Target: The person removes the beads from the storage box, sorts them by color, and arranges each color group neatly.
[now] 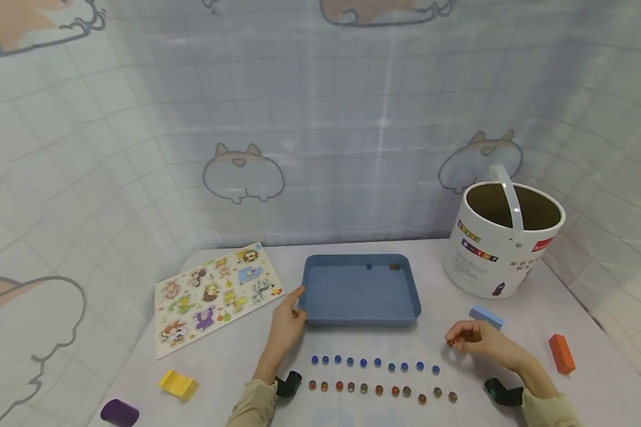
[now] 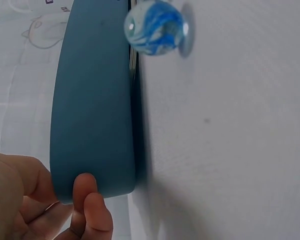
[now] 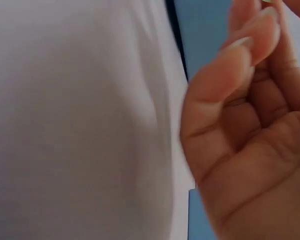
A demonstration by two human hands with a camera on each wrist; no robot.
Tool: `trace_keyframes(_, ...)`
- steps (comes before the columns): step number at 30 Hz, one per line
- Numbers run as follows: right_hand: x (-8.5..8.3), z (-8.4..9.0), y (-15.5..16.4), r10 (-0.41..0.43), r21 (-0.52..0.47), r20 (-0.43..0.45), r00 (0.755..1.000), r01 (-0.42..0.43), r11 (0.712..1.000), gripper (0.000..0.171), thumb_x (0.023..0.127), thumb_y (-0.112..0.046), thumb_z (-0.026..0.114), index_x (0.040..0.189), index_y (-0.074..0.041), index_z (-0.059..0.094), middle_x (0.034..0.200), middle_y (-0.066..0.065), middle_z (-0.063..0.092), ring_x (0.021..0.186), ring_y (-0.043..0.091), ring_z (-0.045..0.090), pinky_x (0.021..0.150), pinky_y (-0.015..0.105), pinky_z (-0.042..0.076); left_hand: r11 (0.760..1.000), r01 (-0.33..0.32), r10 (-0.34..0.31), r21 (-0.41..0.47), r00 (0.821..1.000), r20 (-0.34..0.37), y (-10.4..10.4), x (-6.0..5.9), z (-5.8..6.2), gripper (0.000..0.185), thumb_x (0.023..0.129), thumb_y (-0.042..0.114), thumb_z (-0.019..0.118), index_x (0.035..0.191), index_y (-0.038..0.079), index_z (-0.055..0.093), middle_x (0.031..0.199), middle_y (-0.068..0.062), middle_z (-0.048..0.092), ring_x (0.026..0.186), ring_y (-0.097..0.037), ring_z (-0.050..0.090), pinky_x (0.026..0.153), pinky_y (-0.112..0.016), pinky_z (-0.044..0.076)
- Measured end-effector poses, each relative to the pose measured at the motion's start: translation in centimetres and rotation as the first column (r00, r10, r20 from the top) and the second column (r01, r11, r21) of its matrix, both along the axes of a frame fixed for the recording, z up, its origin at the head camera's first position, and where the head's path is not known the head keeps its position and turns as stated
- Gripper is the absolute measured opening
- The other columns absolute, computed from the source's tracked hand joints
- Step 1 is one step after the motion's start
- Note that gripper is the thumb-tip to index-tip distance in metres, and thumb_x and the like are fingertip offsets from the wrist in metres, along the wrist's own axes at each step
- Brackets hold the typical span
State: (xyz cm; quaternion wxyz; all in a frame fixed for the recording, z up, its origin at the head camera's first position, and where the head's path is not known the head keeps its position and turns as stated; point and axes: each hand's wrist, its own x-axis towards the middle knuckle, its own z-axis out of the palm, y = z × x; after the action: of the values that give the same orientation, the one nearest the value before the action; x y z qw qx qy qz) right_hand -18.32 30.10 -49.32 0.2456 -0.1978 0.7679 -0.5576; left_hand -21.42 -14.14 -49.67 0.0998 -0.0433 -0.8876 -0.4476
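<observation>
My left hand grips the left side of a blue tray, and in the left wrist view its fingers bend around the tray's corner. Inside the tray, near the far rim, lie a blue marble and brownish marbles. To the right of the tray, my right hand pinches a reddish-brown marble just above the table. The right wrist view barely catches that marble behind the fingertips. In front of the tray run a row of blue marbles and a nearer row of brownish and clear marbles.
A white bucket with a handle stands at the back right. Blue and orange blocks lie right. An animal puzzle board, a yellow block and a purple cylinder are left. Curtains enclose the table.
</observation>
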Motion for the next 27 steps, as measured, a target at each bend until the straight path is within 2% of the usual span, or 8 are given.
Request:
trace_keyframes(8,2.6,-1.1,0.4,0.143,-0.123,0.024,0.989,-0.139,0.983,0.023,0.09,-0.002,0.058,0.104,0.016,0.057,0.097,-0.009,0.067,0.082,0.001,0.057,0.074,0.018,0.049,1.0,-0.011,0.011,0.004,1.0,-0.005,-0.2,0.1,0.2,0.057,0.081,-0.009,0.051,0.137,0.0,0.052,0.14,-0.02,0.054,0.046,-0.003,0.031,0.047,-0.018,0.032)
trace_keyframes(12,3.5,-1.0,0.5,0.172,-0.09,0.018,0.985,-0.17,0.981,0.017,0.088,-0.003,0.06,0.099,0.01,0.062,0.088,-0.01,0.064,0.077,-0.001,0.053,0.063,0.02,0.043,1.0,0.0,0.0,-0.006,1.0,-0.021,-0.1,0.0,0.1,0.055,0.082,-0.009,0.051,0.136,0.0,0.053,0.138,-0.021,0.055,0.047,-0.001,0.033,0.048,-0.018,0.033)
trace_keyframes(14,3.8,-0.9,0.4,0.196,-0.072,0.029,0.98,-0.193,0.979,0.016,0.087,-0.003,0.061,0.098,0.008,0.064,0.078,-0.005,0.058,0.073,-0.003,0.051,0.058,0.021,0.039,1.0,0.002,-0.002,-0.009,1.0,-0.024,0.0,-0.1,0.0,0.054,0.083,-0.008,0.051,0.136,0.0,0.053,0.138,-0.021,0.055,0.047,-0.001,0.033,0.048,-0.018,0.034)
trace_keyframes(17,4.0,-0.7,0.3,0.236,-0.064,0.055,0.97,-0.232,0.971,0.016,0.085,-0.002,0.062,0.097,0.008,0.064,0.072,0.001,0.051,0.068,-0.004,0.048,0.053,0.02,0.035,1.0,-0.002,0.002,-0.009,1.0,-0.027,0.1,-0.1,-0.1,0.054,0.084,-0.008,0.051,0.136,0.0,0.053,0.138,-0.021,0.055,0.048,-0.002,0.034,0.048,-0.018,0.034)
trace_keyframes(19,4.1,-0.7,0.1,0.249,-0.061,0.063,0.966,-0.246,0.967,0.015,0.084,-0.001,0.062,0.096,0.008,0.064,0.071,-0.001,0.05,0.067,-0.004,0.046,0.052,0.019,0.033,1.0,-0.005,0.004,-0.008,0.999,-0.034,0.0,0.0,-0.1,0.054,0.083,-0.007,0.051,0.136,0.0,0.053,0.138,-0.021,0.055,0.049,-0.003,0.034,0.048,-0.018,0.035)
trace_keyframes(23,4.2,-0.7,-0.2,0.254,-0.073,0.077,0.964,-0.248,0.966,0.016,0.082,0.001,0.063,0.095,0.01,0.063,0.08,-0.011,0.056,0.066,-0.003,0.045,0.052,0.019,0.032,1.0,-0.005,0.005,-0.007,0.999,-0.044,0.0,0.1,-0.1,0.054,0.083,-0.007,0.052,0.136,0.0,0.053,0.137,-0.022,0.056,0.05,-0.003,0.036,0.049,-0.019,0.036)
trace_keyframes(27,4.2,-0.6,-0.1,0.259,-0.06,0.075,0.963,-0.255,0.965,0.017,0.083,0.001,0.062,0.096,0.01,0.064,0.082,-0.012,0.058,0.068,-0.004,0.048,0.054,0.018,0.036,1.0,-0.002,0.002,-0.011,1.0,-0.028,0.0,0.1,-0.2,0.054,0.082,-0.008,0.052,0.136,-0.001,0.053,0.137,-0.022,0.055,0.05,-0.002,0.036,0.049,-0.018,0.036)
